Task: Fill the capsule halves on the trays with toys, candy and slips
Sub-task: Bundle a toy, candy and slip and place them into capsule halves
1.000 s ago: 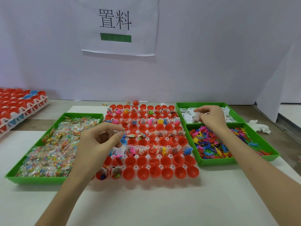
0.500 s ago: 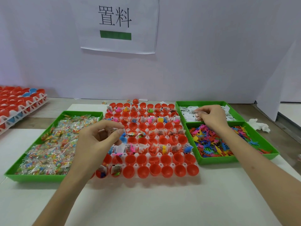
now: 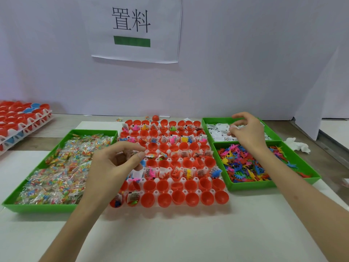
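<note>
At the middle of the white desk sits a white tray packed with red capsule halves, open side up. The two nearest rows are mostly bare, apart from two halves at the near left that hold a slip and a toy; many halves further back hold small toys and printed slips.

The left hand hovers over the tray's left side. Its fingers curl towards the thumb with a narrow gap between the tips. Something clear glints there, but I cannot tell whether it is held.

To the left of the tray, a green bin is heaped with clear candy packets.

On the right stand two green bins, one behind the other. The nearer bin is full of coloured plastic toys. The right hand hangs above the farther bin, which holds white slips; its thumb and fingertips pinch a paper slip just over the pile.

A stack of trays with red and blue halves stands at the far left. A crumpled tissue lies beside the toy bin, and a printed sign hangs on the back wall.
</note>
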`<state>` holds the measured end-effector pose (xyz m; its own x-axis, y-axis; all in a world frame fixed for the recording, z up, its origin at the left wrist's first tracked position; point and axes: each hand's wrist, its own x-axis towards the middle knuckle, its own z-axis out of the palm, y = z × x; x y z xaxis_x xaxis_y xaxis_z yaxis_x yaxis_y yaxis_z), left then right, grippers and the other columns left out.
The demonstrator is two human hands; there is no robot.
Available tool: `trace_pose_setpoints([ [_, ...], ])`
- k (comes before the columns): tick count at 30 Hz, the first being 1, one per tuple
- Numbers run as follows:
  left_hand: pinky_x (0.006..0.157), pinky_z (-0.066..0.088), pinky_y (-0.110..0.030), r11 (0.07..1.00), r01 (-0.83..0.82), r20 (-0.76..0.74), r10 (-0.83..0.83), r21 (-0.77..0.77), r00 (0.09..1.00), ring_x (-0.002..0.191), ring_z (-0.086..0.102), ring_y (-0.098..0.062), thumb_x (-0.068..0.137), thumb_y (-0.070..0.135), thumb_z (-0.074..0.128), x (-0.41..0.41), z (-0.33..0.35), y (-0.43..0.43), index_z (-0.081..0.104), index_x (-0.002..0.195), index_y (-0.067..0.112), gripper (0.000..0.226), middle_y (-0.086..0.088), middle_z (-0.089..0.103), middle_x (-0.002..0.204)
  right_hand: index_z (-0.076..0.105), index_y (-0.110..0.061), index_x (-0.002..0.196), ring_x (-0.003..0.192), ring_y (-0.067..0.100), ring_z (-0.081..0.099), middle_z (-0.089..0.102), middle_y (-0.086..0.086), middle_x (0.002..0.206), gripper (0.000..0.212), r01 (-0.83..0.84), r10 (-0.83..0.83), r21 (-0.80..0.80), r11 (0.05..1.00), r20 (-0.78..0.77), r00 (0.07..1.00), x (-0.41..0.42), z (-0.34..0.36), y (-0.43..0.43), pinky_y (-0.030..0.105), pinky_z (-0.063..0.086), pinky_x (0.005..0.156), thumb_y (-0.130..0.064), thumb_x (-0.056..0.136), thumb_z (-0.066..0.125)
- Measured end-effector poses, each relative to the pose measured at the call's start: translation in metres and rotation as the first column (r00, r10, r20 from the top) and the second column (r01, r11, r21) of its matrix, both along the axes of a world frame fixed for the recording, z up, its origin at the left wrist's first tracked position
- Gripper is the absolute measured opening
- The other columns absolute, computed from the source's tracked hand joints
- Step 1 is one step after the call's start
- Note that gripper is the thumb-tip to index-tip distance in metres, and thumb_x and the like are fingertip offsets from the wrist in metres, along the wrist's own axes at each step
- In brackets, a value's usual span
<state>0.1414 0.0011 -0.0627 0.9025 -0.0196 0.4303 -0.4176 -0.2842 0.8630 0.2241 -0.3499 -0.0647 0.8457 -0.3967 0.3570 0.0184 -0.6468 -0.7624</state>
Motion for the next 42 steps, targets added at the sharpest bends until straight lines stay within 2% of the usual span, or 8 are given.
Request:
trace_pose_setpoints([
  [8, 0.067, 0.057, -0.022, 0.914, 0.19, -0.147, -0.256, -0.359, 0.955, 0.064, 0.069, -0.018, 0.071, 0.033, 0.076, -0.014, 0.008, -0.036, 0.08, 0.086, 0.024, 0.018, -0.005, 0.069, 0.069, 0.076, -0.018, 0.087, 0.064, 0.02, 0.072, 0.077, 0.001, 0.081, 0.012, -0.364, 0.358, 0.335, 0.869, 0.082, 0.93, -0.068, 0.03, 0.047, 0.018, 0.054, 0.062, -0.018, 0.077, 0.083],
  [12, 0.066, 0.056, -0.019, 0.894, 0.255, -0.13, -0.321, -0.369, 0.938, 0.068, 0.072, -0.016, 0.068, 0.038, 0.075, -0.03, 0.012, -0.068, 0.08, 0.084, 0.029, 0.02, 0.0, 0.071, 0.07, 0.078, -0.024, 0.08, 0.055, 0.009, 0.053, 0.069, -0.005, 0.07, 0.017, -0.487, 0.47, 0.485, 0.727, 0.166, 0.867, -0.098, 0.031, 0.067, 0.017, 0.046, 0.053, -0.034, 0.066, 0.082],
  [15, 0.067, 0.056, -0.019, 0.886, 0.248, -0.134, -0.321, -0.392, 0.937, 0.073, 0.072, -0.022, 0.068, 0.033, 0.077, -0.037, 0.01, -0.082, 0.08, 0.087, 0.026, 0.021, -0.007, 0.071, 0.074, 0.077, -0.021, 0.077, 0.055, 0.009, 0.053, 0.068, -0.002, 0.069, 0.017, -0.529, 0.517, 0.576, 0.624, 0.203, 0.831, -0.112, 0.025, 0.078, 0.018, 0.046, 0.053, -0.03, 0.064, 0.081],
  [22, 0.073, 0.057, -0.019, 0.876, 0.257, -0.181, -0.353, -0.408, 0.918, 0.08, 0.077, -0.022, 0.075, 0.024, 0.075, -0.048, -0.001, -0.083, 0.08, 0.095, 0.028, 0.022, -0.011, 0.075, 0.081, 0.076, -0.016, 0.08, 0.067, 0.011, 0.071, 0.075, 0.001, 0.076, 0.009, -0.472, 0.359, 0.392, 0.79, 0.329, 0.873, -0.127, 0.014, 0.097, 0.022, 0.056, 0.062, -0.01, 0.076, 0.082],
  [26, 0.076, 0.059, -0.023, 0.856, 0.268, -0.176, -0.376, -0.441, 0.91, 0.087, 0.076, -0.023, 0.078, 0.022, 0.073, -0.049, -0.003, -0.085, 0.078, 0.105, 0.029, 0.028, -0.004, 0.077, 0.087, 0.078, -0.018, 0.089, 0.08, 0.012, 0.072, 0.076, -0.01, 0.083, 0.014, -0.449, 0.373, 0.096, 0.889, 0.42, 0.828, -0.134, 0.009, 0.106, 0.022, 0.055, 0.072, -0.006, 0.081, 0.08],
  [32, 0.083, 0.059, -0.032, 0.818, 0.267, -0.176, -0.403, -0.509, 0.898, 0.093, 0.072, -0.031, 0.079, 0.014, 0.079, -0.045, -0.007, -0.082, 0.072, 0.113, 0.029, 0.038, -0.011, 0.07, 0.091, 0.079, -0.013, 0.093, 0.095, 0.008, 0.071, 0.076, -0.007, 0.094, 0.017, -0.499, 0.5, -0.119, 0.859, 0.409, 0.764, -0.137, 0.007, 0.106, 0.03, 0.056, 0.084, -0.001, 0.081, 0.076],
  [36, 0.081, 0.058, -0.031, 0.773, 0.292, -0.135, -0.435, -0.564, 0.89, 0.094, 0.071, -0.033, 0.076, 0.028, 0.076, -0.045, -0.007, -0.08, 0.07, 0.114, 0.022, 0.039, -0.016, 0.067, 0.093, 0.08, -0.012, 0.098, 0.104, 0.008, 0.069, 0.076, -0.007, 0.101, 0.022, -0.518, 0.558, -0.214, 0.828, 0.397, 0.729, -0.136, 0.004, 0.106, 0.031, 0.055, 0.09, 0.001, 0.084, 0.069],
  [42, 0.079, 0.059, -0.031, 0.747, 0.255, -0.13, -0.414, -0.614, 0.901, 0.092, 0.071, -0.033, 0.082, 0.021, 0.07, -0.044, -0.01, -0.082, 0.072, 0.11, 0.022, 0.028, -0.018, 0.065, 0.09, 0.079, -0.016, 0.107, 0.118, 0.004, 0.063, 0.074, -0.011, 0.113, 0.033, -0.496, 0.578, -0.299, 0.816, 0.366, 0.73, -0.136, 0.001, 0.108, 0.036, 0.049, 0.098, 0.001, 0.084, 0.063],
])
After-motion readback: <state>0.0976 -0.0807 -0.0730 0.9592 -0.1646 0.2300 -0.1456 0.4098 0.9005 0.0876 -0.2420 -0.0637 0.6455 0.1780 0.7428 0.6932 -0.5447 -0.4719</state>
